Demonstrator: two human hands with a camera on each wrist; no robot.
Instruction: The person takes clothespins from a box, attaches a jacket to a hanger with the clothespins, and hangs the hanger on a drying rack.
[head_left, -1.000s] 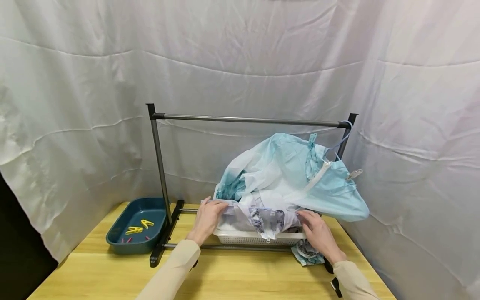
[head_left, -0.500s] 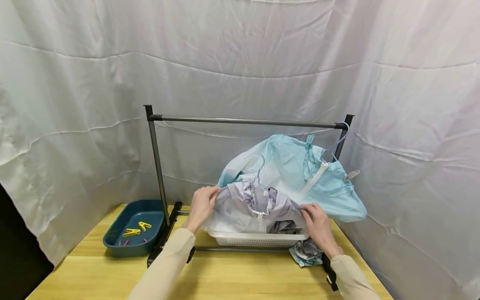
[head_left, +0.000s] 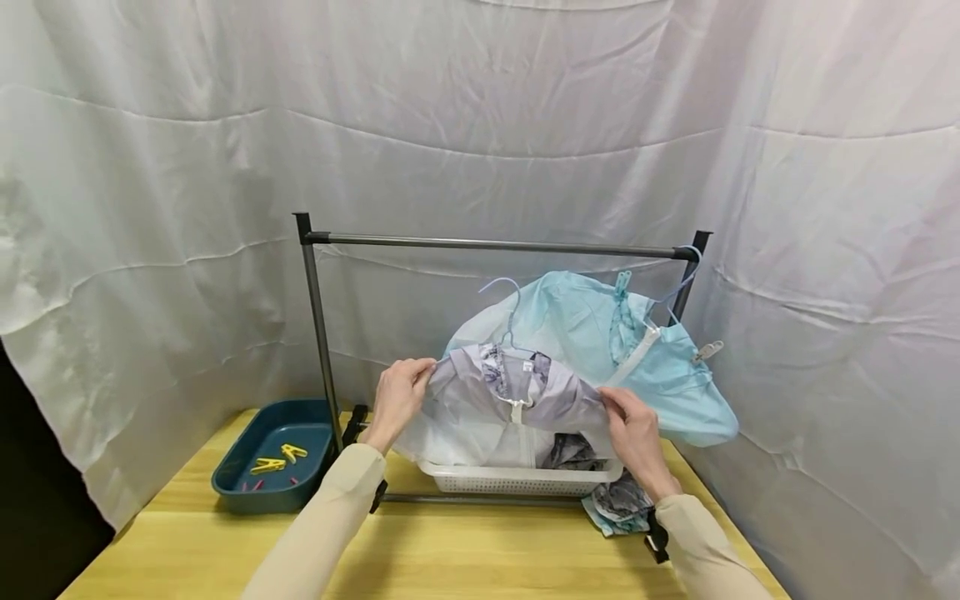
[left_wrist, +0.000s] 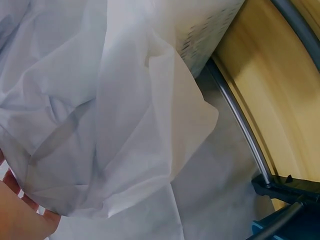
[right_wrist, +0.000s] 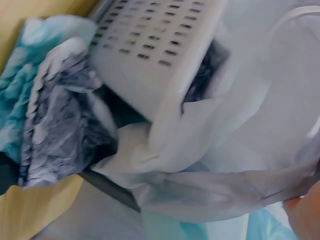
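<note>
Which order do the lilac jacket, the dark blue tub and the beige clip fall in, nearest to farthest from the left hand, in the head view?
1. Lilac jacket: gripped at one shoulder by the left hand.
2. Dark blue tub: on the table, lower left of that hand.
3. Beige clip: far right, on the light blue jacket.

Garment over basket, tub left

Dark-blue plastic tub holding yellow plastic clothes pegs, yellowish wood-grain tabletop, draped silvery-white fabric curtain behind
</note>
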